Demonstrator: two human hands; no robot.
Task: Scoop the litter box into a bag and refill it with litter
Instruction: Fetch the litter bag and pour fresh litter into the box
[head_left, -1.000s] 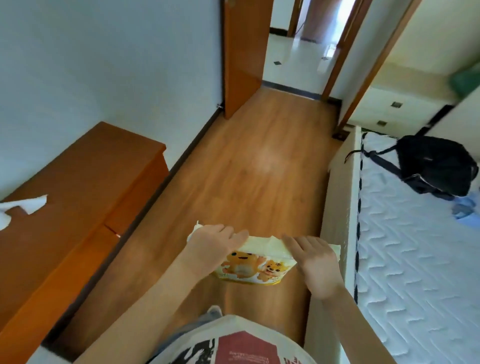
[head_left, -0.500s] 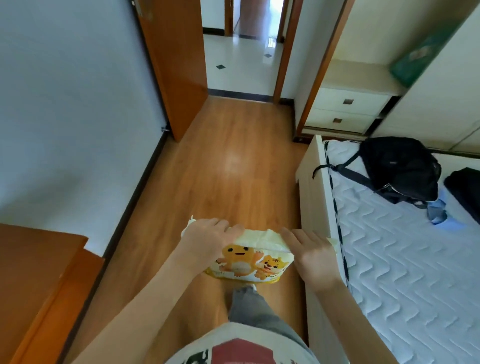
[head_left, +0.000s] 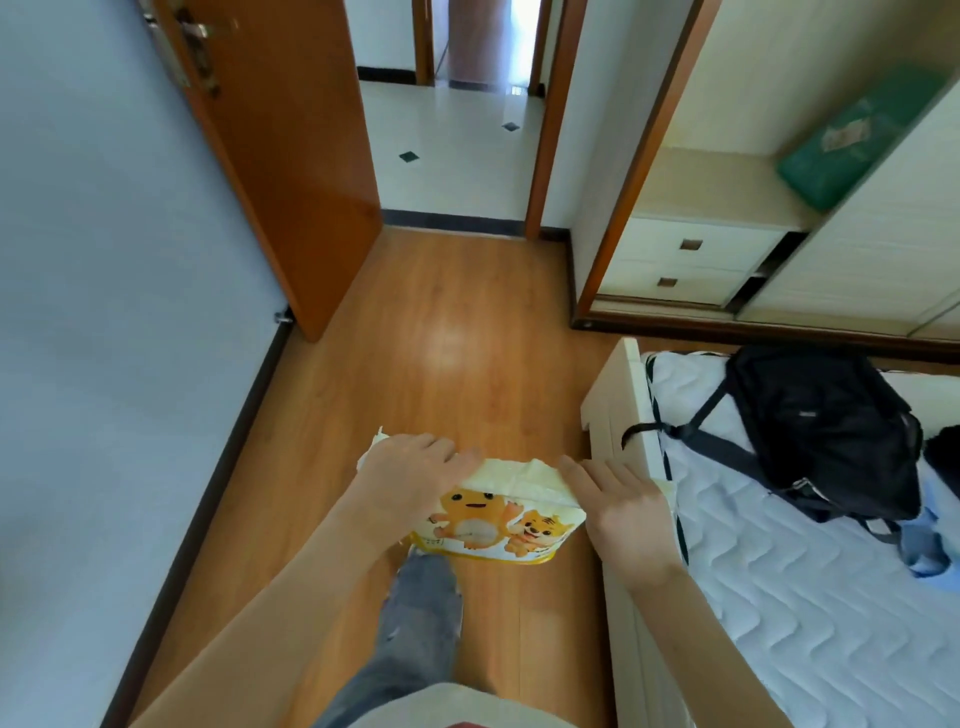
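A pale yellow litter bag (head_left: 493, 512) with cartoon animals printed on its front hangs in front of me above the wooden floor. My left hand (head_left: 410, 475) grips its top left corner and my right hand (head_left: 618, 504) grips its top right side. Both hands hold the bag at about waist height. No litter box and no scoop are in view.
An orange door (head_left: 291, 156) stands open ahead left, leading to a tiled hallway (head_left: 452, 156). A bed (head_left: 779, 571) with a black backpack (head_left: 821, 431) lies on the right. A wardrobe with drawers (head_left: 696, 260) stands beyond it. A white wall (head_left: 104, 312) runs along the left.
I have walked forward toward the doorway carrying the bag; the wooden cabinet on the left has dropped out of view. Both hands keep the same hold.
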